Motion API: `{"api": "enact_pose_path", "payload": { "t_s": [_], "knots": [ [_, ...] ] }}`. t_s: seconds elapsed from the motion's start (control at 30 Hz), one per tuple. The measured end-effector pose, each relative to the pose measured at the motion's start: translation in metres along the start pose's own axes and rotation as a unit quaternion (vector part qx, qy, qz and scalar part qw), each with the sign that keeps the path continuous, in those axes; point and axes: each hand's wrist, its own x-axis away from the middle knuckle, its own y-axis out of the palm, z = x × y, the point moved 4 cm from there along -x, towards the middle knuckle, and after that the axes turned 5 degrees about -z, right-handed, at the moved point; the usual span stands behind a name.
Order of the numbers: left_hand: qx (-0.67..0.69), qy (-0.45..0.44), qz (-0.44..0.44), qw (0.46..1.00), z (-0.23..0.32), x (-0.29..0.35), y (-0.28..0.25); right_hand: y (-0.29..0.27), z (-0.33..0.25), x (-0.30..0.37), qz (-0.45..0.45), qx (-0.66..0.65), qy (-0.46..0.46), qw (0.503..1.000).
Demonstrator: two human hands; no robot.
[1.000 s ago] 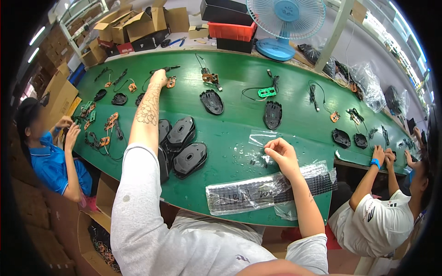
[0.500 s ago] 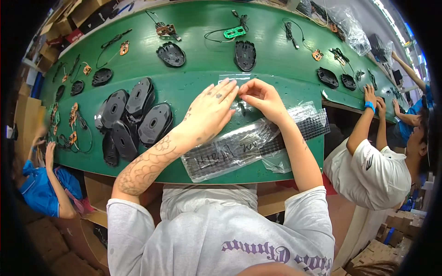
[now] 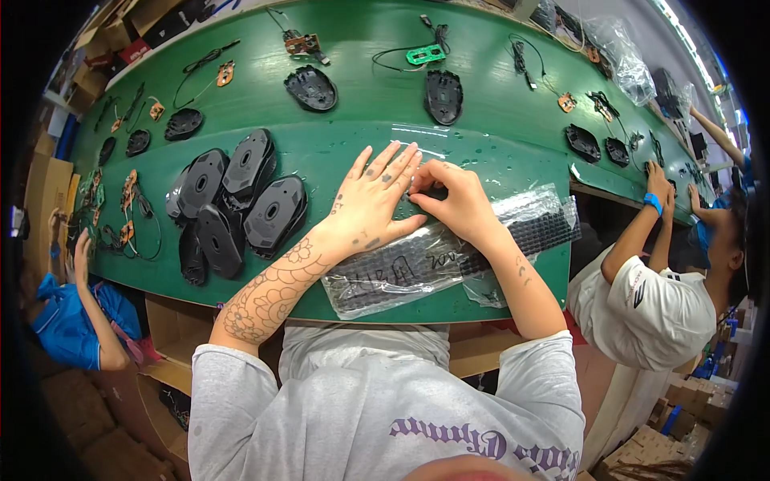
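Observation:
My left hand [image 3: 375,194] lies palm down on the green table, fingers stretched and thumb spread out. Beside it, my right hand [image 3: 455,199] is curled with thumb and index finger nearly meeting next to my left fingers; whatever is in that pinch is too small or hidden to name. Under and in front of my wrists is a clear plastic bag [image 3: 377,282] with rows of small dark pieces in it and handwriting on it. Left of my left hand sits a pile of black computer mouse shells [image 3: 275,215].
Farther back on the table [image 3: 353,144] lie a mouse base [image 3: 443,98], another mouse base [image 3: 311,88], a green circuit board [image 3: 425,54] with its cable and several orange boards. One co-worker [image 3: 80,313] sits at left, another [image 3: 642,297] at right.
My left thumb has spread away from its fingers, and the fingers have fanned out. My right hand has closed in beside the left fingers. The view has shifted slightly.

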Motion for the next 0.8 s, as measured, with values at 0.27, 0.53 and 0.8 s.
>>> {"api": "enact_pose_path", "payload": {
  "t_s": [0.27,0.53,0.8],
  "knots": [
    [0.065,0.02,0.03,0.997,0.004,-0.002,0.01,0.0,-0.003,0.003,0.01,-0.079,0.122,0.989],
    [0.055,0.014,0.038,0.998,0.002,0.001,0.005,0.005,-0.007,-0.002,0.006,-0.081,0.097,0.992],
    [0.042,0.018,0.037,0.998,0.003,0.0,0.006,0.005,-0.013,0.0,0.042,-0.049,0.067,0.996]
  ]
}}
